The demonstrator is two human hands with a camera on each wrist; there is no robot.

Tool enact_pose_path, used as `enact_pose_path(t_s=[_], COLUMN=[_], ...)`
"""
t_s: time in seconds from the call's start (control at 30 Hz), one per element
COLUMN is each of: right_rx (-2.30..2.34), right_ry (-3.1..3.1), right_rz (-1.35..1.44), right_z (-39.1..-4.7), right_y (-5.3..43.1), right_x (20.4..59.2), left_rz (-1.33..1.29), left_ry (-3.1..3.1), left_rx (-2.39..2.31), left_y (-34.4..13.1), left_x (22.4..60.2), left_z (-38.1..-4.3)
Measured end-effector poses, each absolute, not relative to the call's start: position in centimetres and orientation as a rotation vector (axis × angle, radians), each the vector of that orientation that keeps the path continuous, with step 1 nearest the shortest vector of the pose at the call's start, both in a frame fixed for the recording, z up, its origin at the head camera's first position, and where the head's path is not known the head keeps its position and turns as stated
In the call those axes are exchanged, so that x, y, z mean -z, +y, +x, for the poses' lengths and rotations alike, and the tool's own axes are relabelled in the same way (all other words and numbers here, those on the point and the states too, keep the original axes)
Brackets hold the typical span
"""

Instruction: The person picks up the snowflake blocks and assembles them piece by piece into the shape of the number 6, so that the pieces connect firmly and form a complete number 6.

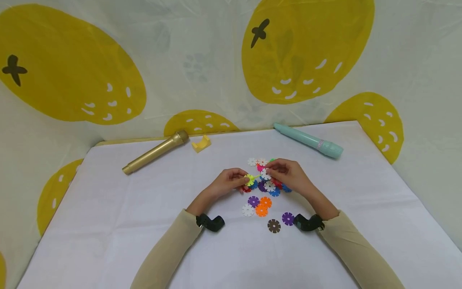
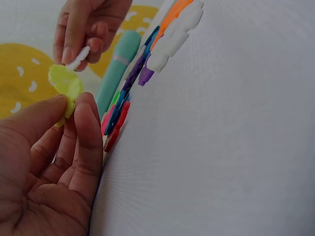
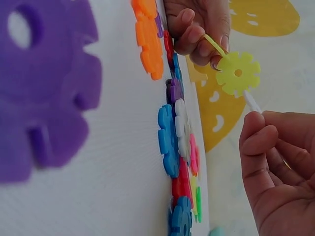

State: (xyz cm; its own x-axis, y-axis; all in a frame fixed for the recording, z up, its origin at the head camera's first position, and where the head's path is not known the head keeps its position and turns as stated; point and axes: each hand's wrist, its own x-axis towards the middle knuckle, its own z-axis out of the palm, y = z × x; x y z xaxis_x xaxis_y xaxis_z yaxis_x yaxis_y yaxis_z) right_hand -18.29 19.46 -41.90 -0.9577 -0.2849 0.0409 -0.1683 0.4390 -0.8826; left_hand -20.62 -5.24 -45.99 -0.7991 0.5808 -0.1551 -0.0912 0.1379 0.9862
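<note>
From the head, the left hand [image 1: 229,180] pinches two joined yellow discs [image 1: 251,178], the right hand [image 1: 288,173] a white disc [image 1: 264,175], over coloured discs [image 1: 262,210] on the table [image 1: 108,208]; from the left wrist, the white disc's edge meets the yellow; from the right wrist, a purple disc [image 3: 59,96] lies nearest the camera

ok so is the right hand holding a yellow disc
No, the right hand pinches a white disc, while the left hand holds the yellow discs.
</note>
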Motion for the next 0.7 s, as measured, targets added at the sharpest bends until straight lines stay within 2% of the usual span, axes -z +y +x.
enact_pose_path(t_s=[0.7], right_rx=[1.651], right_ry=[2.439], right_rz=[-0.323], right_z=[-18.06], right_y=[18.63], right_x=[42.37], left_rz=[0.540], left_ry=[1.956], left_rx=[-1.655], left_y=[-5.31], left_x=[46.02], left_z=[-20.55])
